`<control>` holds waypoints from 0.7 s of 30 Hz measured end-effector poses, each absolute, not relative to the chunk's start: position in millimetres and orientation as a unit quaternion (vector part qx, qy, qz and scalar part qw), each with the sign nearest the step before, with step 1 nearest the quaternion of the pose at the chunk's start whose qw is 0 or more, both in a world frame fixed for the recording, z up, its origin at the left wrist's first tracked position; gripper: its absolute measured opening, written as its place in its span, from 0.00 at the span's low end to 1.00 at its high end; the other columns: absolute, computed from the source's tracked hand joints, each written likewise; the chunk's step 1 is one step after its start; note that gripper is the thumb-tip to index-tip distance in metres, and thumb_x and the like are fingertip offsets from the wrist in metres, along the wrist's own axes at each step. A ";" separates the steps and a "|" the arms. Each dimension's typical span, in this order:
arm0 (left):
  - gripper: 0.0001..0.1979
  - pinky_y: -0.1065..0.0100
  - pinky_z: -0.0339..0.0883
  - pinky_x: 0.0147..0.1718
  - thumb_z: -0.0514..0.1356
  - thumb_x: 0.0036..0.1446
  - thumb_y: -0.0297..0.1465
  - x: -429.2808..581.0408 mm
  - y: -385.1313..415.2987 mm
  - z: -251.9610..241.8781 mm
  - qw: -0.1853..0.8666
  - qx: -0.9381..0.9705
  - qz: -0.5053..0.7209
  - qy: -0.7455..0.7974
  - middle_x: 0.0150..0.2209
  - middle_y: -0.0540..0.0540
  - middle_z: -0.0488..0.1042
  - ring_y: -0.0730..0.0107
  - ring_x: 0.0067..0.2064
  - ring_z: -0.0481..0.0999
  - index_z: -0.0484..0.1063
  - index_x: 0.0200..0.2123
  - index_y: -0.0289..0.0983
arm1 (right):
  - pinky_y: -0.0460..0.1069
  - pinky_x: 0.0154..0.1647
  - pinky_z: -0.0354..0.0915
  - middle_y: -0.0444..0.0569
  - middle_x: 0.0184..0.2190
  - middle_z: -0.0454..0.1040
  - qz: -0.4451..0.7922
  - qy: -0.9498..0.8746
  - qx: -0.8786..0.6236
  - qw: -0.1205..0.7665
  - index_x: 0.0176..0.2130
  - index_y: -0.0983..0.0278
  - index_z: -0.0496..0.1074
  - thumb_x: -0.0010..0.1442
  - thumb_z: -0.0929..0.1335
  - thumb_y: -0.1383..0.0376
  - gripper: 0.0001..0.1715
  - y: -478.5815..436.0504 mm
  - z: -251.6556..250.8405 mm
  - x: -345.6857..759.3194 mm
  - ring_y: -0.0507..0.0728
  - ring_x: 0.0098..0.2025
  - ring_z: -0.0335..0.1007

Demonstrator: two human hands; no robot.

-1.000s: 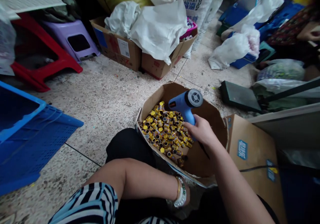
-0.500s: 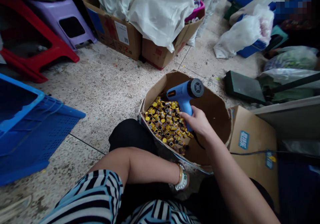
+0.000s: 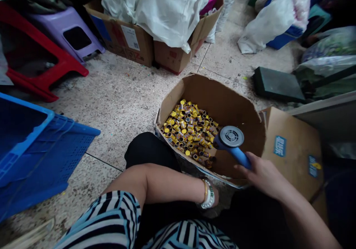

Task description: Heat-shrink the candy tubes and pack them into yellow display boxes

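Observation:
My right hand point(image 3: 264, 173) is closed round the handle of a blue heat gun point(image 3: 236, 153). Its round vented back end faces up toward me, and the nozzle is hidden beneath, pointing down into an open cardboard box point(image 3: 222, 93). On the box's left side lies a heap of small yellow-and-brown cylinders point(image 3: 185, 130), some with dark open ends and some showing yellow caps. My left hand point(image 3: 214, 200) hangs low in front of the box, past a bracelet and bangle at the wrist; its fingers are out of sight.
A blue plastic crate point(image 3: 41, 160) stands at left, with red point(image 3: 41, 78) and purple point(image 3: 72, 33) stools behind. Cartons under white sacks point(image 3: 169, 15) stand at the back. A closed carton point(image 3: 294, 141) and a dark green flat-topped object point(image 3: 279, 84) are at right.
My right hand has moved right and toward me with the heat gun, turning it from sideways to nozzle down. My left hand stays low; the view has shifted slightly.

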State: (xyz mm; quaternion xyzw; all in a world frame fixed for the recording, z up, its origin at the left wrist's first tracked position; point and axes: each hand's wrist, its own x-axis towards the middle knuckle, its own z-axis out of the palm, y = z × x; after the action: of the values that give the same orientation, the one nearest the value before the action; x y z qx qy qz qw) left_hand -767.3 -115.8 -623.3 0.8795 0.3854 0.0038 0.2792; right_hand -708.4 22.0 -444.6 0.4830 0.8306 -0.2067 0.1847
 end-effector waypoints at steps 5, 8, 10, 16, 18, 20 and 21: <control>0.12 0.66 0.71 0.21 0.63 0.51 0.30 -793.2 -117.5 -565.7 0.273 0.936 0.029 0.221 0.28 0.47 0.80 0.64 0.31 0.80 0.73 0.16 0.44 | 0.50 0.26 0.60 0.43 0.19 0.72 -0.315 0.751 0.568 0.116 0.38 0.59 0.67 0.55 0.64 0.45 0.22 1.6 -434.6 -679.3 0.58 0.22 0.70; 0.17 0.66 0.73 0.26 0.54 0.62 0.41 -824.5 -98.5 -517.1 0.215 0.935 0.180 0.217 0.30 0.46 0.81 0.66 0.33 0.81 0.77 0.26 0.44 | 0.50 0.25 0.61 0.41 0.16 0.70 -0.331 0.726 0.601 0.052 0.44 0.60 0.69 0.55 0.64 0.43 0.27 -6.5 -434.9 -660.7 0.58 0.21 0.69; 0.16 0.67 0.73 0.33 0.53 0.64 0.41 -855.2 -75.3 -488.9 0.149 0.911 0.264 0.279 0.33 0.48 0.81 0.69 0.35 0.80 0.78 0.32 0.43 | 0.51 0.25 0.60 0.42 0.15 0.69 -0.287 0.732 0.617 0.003 0.44 0.61 0.71 0.54 0.65 0.43 0.29 -5.4 -436.8 -648.8 0.59 0.21 0.68; 0.19 0.68 0.66 0.51 0.51 0.66 0.40 -992.4 -10.4 -446.7 0.027 0.638 0.268 0.721 0.49 0.43 0.78 0.68 0.49 0.76 0.75 0.48 0.36 | 0.50 0.27 0.58 0.44 0.18 0.70 -0.250 0.724 0.640 -0.065 0.37 0.61 0.71 0.54 0.65 0.45 0.24 27.1 -435.3 -634.4 0.59 0.24 0.68; 0.24 0.67 0.62 0.56 0.51 0.65 0.43 -1039.2 -5.8 -445.0 0.045 0.501 0.143 0.852 0.58 0.43 0.72 0.66 0.54 0.72 0.67 0.58 0.35 | 0.50 0.27 0.58 0.45 0.18 0.69 -0.242 0.722 0.644 -0.077 0.35 0.61 0.70 0.54 0.65 0.45 0.22 33.8 -433.7 -634.5 0.59 0.25 0.68; 0.33 0.59 0.64 0.53 0.51 0.64 0.45 -1076.6 -9.5 -446.7 0.073 0.431 0.083 0.895 0.57 0.31 0.70 0.56 0.53 0.72 0.61 0.61 0.23 | 0.50 0.27 0.58 0.44 0.17 0.69 -0.252 0.723 0.639 -0.075 0.34 0.61 0.70 0.54 0.66 0.46 0.22 31.0 -433.0 -632.6 0.58 0.24 0.68; 0.35 0.59 0.65 0.50 0.51 0.64 0.46 -1090.4 -12.3 -448.2 0.096 0.416 0.058 0.902 0.54 0.28 0.72 0.54 0.51 0.73 0.63 0.58 0.19 | 0.49 0.26 0.58 0.44 0.17 0.69 -0.271 0.722 0.633 -0.067 0.34 0.61 0.70 0.54 0.66 0.46 0.22 26.2 -433.3 -630.4 0.58 0.23 0.68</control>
State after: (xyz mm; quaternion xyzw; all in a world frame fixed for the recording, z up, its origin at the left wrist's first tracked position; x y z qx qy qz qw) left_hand -1090.4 -12.3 -448.2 0.4164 0.9022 0.0579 0.0963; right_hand -630.4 26.2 -433.3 0.6329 0.7222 -0.2707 -0.0673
